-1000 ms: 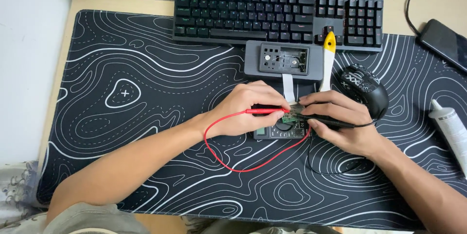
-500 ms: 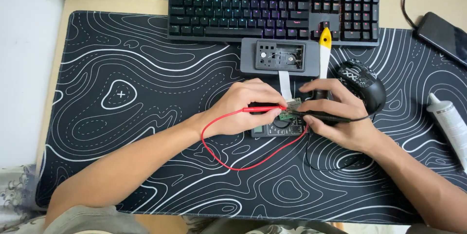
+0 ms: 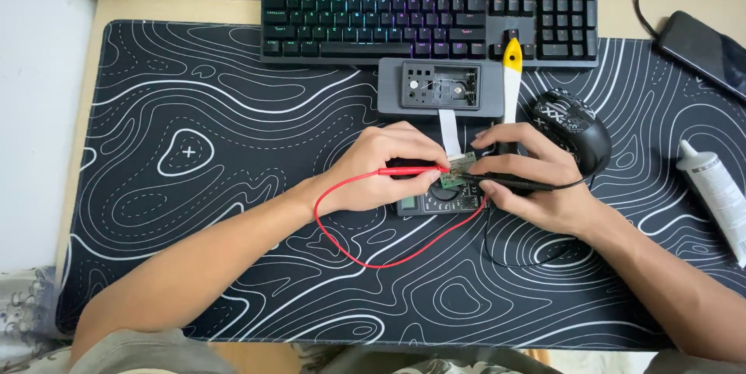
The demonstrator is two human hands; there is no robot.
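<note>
Black desk mat (image 3: 194, 211) with white contour lines covers the counter. Nearest, the left hand (image 3: 385, 172) pinches a red probe (image 3: 412, 171) and the right hand (image 3: 536, 187) pinches a black probe (image 3: 509, 180); both tips meet on a small green circuit board (image 3: 453, 177) between them, above a dark multimeter (image 3: 443, 201). Both hands keep the same grip and place as half a second ago; only the view has shifted slightly. Just beyond lie a grey opened case (image 3: 439, 88), a yellow-handled tool (image 3: 511, 78) and a black mouse (image 3: 571, 125). Farthest sits the keyboard (image 3: 427, 5).
</note>
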